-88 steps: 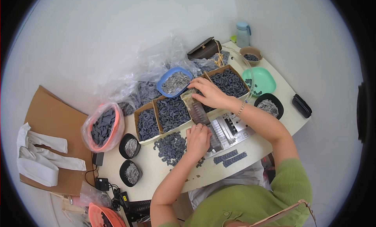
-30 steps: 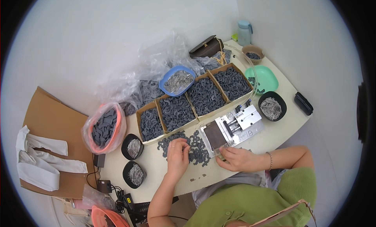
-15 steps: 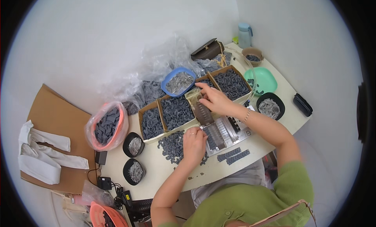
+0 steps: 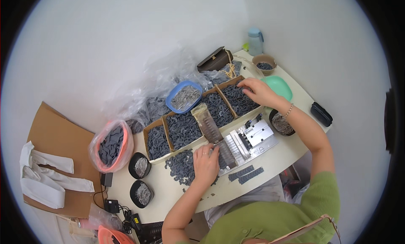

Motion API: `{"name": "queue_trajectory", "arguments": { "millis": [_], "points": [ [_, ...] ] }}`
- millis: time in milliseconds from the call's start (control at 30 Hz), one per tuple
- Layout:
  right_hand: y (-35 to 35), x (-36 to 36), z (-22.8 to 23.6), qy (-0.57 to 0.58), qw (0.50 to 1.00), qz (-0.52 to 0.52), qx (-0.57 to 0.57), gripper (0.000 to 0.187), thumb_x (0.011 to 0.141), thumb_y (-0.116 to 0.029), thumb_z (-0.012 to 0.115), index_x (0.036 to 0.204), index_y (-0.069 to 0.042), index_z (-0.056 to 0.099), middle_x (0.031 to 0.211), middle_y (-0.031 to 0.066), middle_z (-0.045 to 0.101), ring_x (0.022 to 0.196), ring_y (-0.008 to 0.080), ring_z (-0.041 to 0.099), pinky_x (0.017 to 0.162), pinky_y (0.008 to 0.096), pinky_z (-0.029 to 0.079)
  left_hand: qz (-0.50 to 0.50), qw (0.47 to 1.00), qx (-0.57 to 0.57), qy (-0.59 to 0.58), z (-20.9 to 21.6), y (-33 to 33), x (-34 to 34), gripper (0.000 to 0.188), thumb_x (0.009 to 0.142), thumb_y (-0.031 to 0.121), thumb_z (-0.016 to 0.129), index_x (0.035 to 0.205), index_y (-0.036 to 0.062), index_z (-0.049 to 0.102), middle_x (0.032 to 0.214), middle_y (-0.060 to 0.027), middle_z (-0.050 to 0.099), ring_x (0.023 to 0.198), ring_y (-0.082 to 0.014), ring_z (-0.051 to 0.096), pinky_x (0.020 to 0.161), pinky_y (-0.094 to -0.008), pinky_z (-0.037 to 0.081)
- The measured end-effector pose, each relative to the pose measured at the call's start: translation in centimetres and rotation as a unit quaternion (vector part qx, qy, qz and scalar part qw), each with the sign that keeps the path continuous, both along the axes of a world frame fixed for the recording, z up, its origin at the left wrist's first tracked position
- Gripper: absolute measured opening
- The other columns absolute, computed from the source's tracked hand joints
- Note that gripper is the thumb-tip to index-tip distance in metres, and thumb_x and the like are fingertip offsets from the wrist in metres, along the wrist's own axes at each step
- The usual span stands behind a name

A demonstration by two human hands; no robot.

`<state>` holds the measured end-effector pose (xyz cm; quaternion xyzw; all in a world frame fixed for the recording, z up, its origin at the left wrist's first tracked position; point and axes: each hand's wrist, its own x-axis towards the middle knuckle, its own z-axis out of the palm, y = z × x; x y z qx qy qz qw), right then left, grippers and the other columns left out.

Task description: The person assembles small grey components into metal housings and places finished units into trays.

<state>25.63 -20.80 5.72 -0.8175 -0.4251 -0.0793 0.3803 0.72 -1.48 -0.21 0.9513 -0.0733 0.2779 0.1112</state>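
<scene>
My right hand (image 4: 259, 92) reaches over the far right compartment of a divided cardboard box (image 4: 195, 141), its thumb and fingers apart above small dark grey parts (image 4: 236, 100). My left hand (image 4: 206, 164) is closed at the left edge of a silvery metal fixture (image 4: 249, 138), its fingertips bent together; what they hold is hidden. Beside those fingers lies a ribbed, brownish see-through strip (image 4: 227, 155) on the fixture. A second see-through cover (image 4: 207, 122) leans from the fixture over the box. A pile of loose grey parts (image 4: 180, 166) lies left of my left hand.
Two joined grey strips (image 4: 250, 175) lie before the fixture. Black bowls of metal pins (image 4: 140, 165) stand left; another black bowl (image 4: 282, 122) sits under my right wrist. A blue tray (image 4: 184, 96), green tray (image 4: 278, 87), brown bowl (image 4: 265, 64) and black case (image 4: 321, 114) surround the box.
My right hand has moved from the see-through cover to the right, over the box's far right compartment. My left hand stays at the fixture's left edge. The whole view has shifted slightly.
</scene>
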Motion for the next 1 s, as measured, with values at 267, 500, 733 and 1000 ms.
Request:
{"name": "queue_trajectory", "arguments": {
  "millis": [267,500,733,1000],
  "points": [
    [0.5,0.6,-2.0,-0.081,0.972,-0.022,-0.221,0.014,0.082,-0.014,0.063,0.094,-0.009,0.068,0.092,0.0102,0.067,0.089,0.0289,0.064,0.076,0.0412,0.051,-0.056,0.996,0.066,0.031,0.6,-1.9,-3.4,0.031,0.071,0.011,0.067,0.097,-0.0049,0.065,0.099,-0.0169,0.062,0.088,-0.0304,0.061,0.073,-0.0388,0.051],
    [3.6,2.2,-3.4,-0.050,0.960,-0.007,-0.275,0.020,0.075,-0.010,0.065,0.095,-0.010,0.070,0.094,0.0125,0.069,0.093,0.0311,0.065,0.080,0.0431,0.051,0.002,0.969,0.157,0.191,1.0,-3.3,-1.9,0.016,0.066,0.007,0.061,0.080,-0.0008,0.062,0.083,-0.0150,0.063,0.074,-0.0270,0.063,0.068,-0.0379,0.052],
    [3.9,2.0,-3.0,-0.045,0.964,-0.044,-0.257,0.027,0.074,-0.003,0.057,0.097,-0.010,0.069,0.097,0.0166,0.068,0.097,0.0328,0.064,0.083,0.0430,0.050,-0.001,0.992,-0.122,0.018,4.5,2.7,-1.5,0.006,0.079,0.003,0.062,0.080,0.0029,0.057,0.078,-0.0154,0.059,0.074,-0.0331,0.060,0.066,-0.0409,0.049],
    [1.4,2.5,-4.1,-0.075,0.979,-0.033,-0.187,0.020,0.076,0.000,0.054,0.087,-0.009,0.068,0.089,0.0119,0.062,0.087,0.0325,0.062,0.077,0.0430,0.049,0.072,0.985,-0.158,-0.003,7.4,10.5,-3.3,0.011,0.083,0.001,0.063,0.095,-0.0001,0.062,0.085,-0.0117,0.062,0.071,-0.0219,0.061,0.066,-0.0311,0.049]
  ]
}}
